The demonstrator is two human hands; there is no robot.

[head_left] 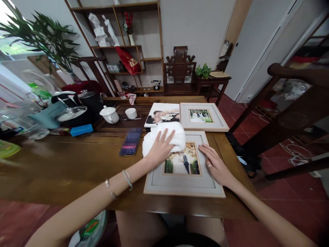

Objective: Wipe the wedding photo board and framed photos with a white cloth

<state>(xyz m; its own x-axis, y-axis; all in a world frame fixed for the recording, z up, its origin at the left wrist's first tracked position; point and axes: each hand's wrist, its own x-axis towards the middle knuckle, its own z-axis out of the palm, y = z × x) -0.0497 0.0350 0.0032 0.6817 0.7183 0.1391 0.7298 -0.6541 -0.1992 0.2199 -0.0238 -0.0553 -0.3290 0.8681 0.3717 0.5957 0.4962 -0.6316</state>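
A picture frame (183, 188) with a pale wooden border and a wide light mat lies face up at the table's front edge. Inside it is a photo (185, 164) of figures in front of greenery. My left hand (161, 146) presses a bunched white towel (177, 132) over the frame's upper left part, fingers spread across the top and gripping it. The towel hides that corner. My right hand (217, 164) rests on the frame's right side, its fingers stretched out and holding nothing.
Behind lie a second framed photo (205, 127) and a white-edged photo print (164, 115). To the left are a phone (130, 142), a lidded white cup (109, 115), a small white bowl (131, 113) and a blue block (81, 130). A dark wooden chair (288, 113) stands right.
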